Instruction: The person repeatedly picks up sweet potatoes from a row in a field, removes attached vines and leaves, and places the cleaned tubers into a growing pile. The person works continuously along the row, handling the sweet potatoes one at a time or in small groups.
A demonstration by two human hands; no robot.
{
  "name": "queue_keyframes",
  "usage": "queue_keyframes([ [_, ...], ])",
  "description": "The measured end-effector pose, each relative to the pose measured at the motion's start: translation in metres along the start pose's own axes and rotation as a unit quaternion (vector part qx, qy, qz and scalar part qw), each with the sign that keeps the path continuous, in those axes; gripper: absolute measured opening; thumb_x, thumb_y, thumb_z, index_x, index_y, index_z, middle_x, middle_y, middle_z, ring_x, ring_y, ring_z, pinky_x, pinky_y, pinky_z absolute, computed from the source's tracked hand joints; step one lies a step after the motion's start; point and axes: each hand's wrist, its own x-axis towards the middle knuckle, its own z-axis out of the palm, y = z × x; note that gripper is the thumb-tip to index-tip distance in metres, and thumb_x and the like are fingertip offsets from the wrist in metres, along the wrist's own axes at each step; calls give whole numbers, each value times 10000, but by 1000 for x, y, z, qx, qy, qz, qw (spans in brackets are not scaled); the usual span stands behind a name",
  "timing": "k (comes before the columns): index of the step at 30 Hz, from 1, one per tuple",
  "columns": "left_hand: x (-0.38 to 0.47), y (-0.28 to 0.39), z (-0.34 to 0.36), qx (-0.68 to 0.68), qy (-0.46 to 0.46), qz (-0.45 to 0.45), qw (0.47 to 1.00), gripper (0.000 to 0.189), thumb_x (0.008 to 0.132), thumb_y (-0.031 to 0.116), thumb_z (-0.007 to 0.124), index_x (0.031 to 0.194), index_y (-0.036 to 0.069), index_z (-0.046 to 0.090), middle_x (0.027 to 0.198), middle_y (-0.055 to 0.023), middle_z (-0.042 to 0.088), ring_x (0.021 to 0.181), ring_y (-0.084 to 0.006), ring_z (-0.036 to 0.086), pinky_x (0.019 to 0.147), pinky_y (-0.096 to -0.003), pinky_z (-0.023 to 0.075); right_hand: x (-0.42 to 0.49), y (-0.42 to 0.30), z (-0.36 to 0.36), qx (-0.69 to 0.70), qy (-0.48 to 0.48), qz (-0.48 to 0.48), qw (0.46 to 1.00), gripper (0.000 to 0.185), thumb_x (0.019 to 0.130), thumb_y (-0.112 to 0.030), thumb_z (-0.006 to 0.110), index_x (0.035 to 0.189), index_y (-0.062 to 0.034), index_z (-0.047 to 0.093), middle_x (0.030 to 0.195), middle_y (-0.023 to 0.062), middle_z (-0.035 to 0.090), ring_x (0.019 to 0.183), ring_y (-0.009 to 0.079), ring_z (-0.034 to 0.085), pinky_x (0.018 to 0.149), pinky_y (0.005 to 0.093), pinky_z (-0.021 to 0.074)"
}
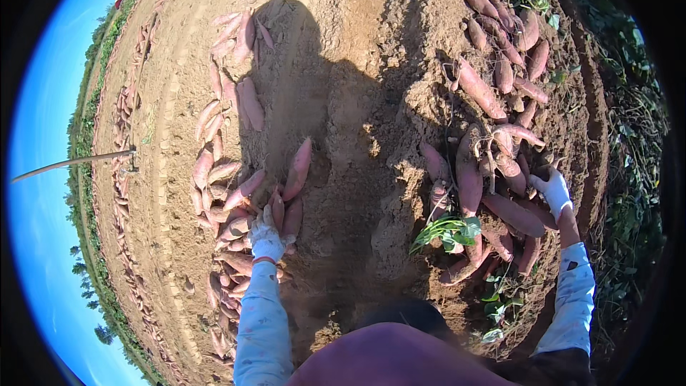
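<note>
My left hand, in a white glove, is at the right edge of the left row of sweet potatoes. Its fingers are on several sweet potatoes that point up and away; whether it grips them is unclear. My right hand, in a white glove too, reaches to the right side of the right heap of sweet potatoes. Its fingertips are by a brownish root or clod, and their hold on it cannot be made out. A cluster of sweet potatoes on a stalk lies just left of that hand.
Between the rows runs bare soil, partly in my shadow. Green leaves lie on the right heap. Dense vines border the far right. A long-handled tool stands by another sweet potato row at the left.
</note>
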Motion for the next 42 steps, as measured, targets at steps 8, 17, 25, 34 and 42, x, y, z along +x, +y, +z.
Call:
queue_keyframes([
  [8, 20, -29, 29, 36, -39, 22, 998, 1440, 727, 536, 980, 1767, 55, 108, 1689, -274, 433, 1566, -478, 414, 1297, -524, 386, -9, -59, -1, -66, -82, -46, 993, 759, 980, -519, 750, 1468, 46, 615, 1336, 248, 751, 1245, 367, 729, 1063, 443, 561],
  [17, 66, 38, -48, 266, -233, 49, 934, 1411, 790, 777, 832, 1775, 66, 115, 1773, -279, 324, 1636, -436, 352, 1295, -594, 372, -178, -83, 30, -240, 39, -204, 948, 807, 881, -492, 815, 1545, -105, 568, 1258, 203, 723, 1117, 410, 740, 939, 499, 606],
  [25, -72, 189, -91, -251, -145, 353, 889, 490, 1036, 496, 734, 1270, 67, 770, 1182, -236, 784, 1045, -379, 774, 910, -484, 606, -297, -111, 70, 26, 80, 36, 996, 698, 989, -505, 734, 1453, -2, 597, 1145, 272, 783, 1065, 457, 764, 913, 509, 608],
  [34, -176, 268, 27, -710, -473, 74, 516, 763, 1065, 440, 736, 1606, -34, 479, 1362, -166, 700, 1176, -263, 707, 1029, -382, 591, -308, -132, 90, -52, 109, -187, 975, 500, 1003, -422, 754, 1378, -98, 685, 1168, 187, 766, 1100, 394, 740, 919, 479, 604],
  [42, -180, 251, -8, -695, -581, 162, 391, 1040, 977, 706, 723, 1638, -39, 421, 1288, -146, 692, 1015, -247, 677, 933, -383, 582, -133, -57, -18, -394, 57, -41, 916, 614, 853, -547, 803, 1260, -96, 719, 1186, 180, 774, 1151, 412, 729, 943, 531, 593],
])
